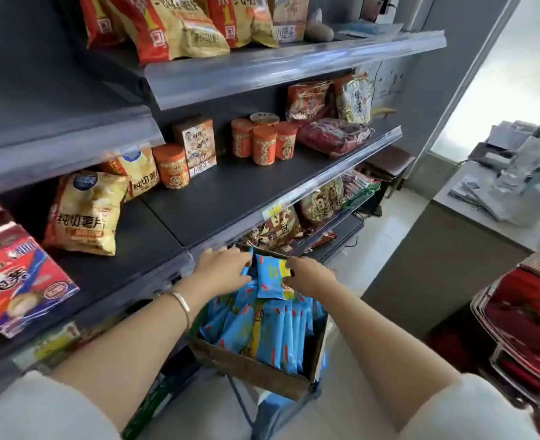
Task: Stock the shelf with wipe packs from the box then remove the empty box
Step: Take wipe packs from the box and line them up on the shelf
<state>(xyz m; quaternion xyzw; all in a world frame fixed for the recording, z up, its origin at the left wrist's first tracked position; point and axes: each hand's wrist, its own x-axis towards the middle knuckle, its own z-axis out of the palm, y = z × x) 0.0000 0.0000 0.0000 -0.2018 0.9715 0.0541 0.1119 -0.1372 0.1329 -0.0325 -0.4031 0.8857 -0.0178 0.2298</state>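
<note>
Dark grey shop shelves (230, 192) fill the left and the middle of the view, and a pale tiled floor runs along their right side. Low in front of the shelves stands a brown cardboard box (253, 366), open at the top. It rests on a metal frame (246, 404), of which only some bars show. Many blue wipe packs (262, 335) stand on edge inside the box, close together, and they fill most of it. At the far end of the box one raised pack (270, 277) stands higher than the others. The right hand (308, 276) pinches this raised pack at its right edge, between the thumb and the curled fingers. The left hand (222, 268) reaches in from the left, just beside the same pack. Its fingertips go in among the blue packs and are hidden, so I cannot tell if they grip anything. A thin silver bracelet (181, 304) sits on the left wrist, and both arms come out of white sleeves. On the shelf level above the box stand yellow crisp bags (86, 214), orange round tubs (264, 144) and a small printed carton (195, 144). To the right, well apart from the box, there is a grey counter (446, 236) with papers on it, and near the counter a red basket (529, 312).
</note>
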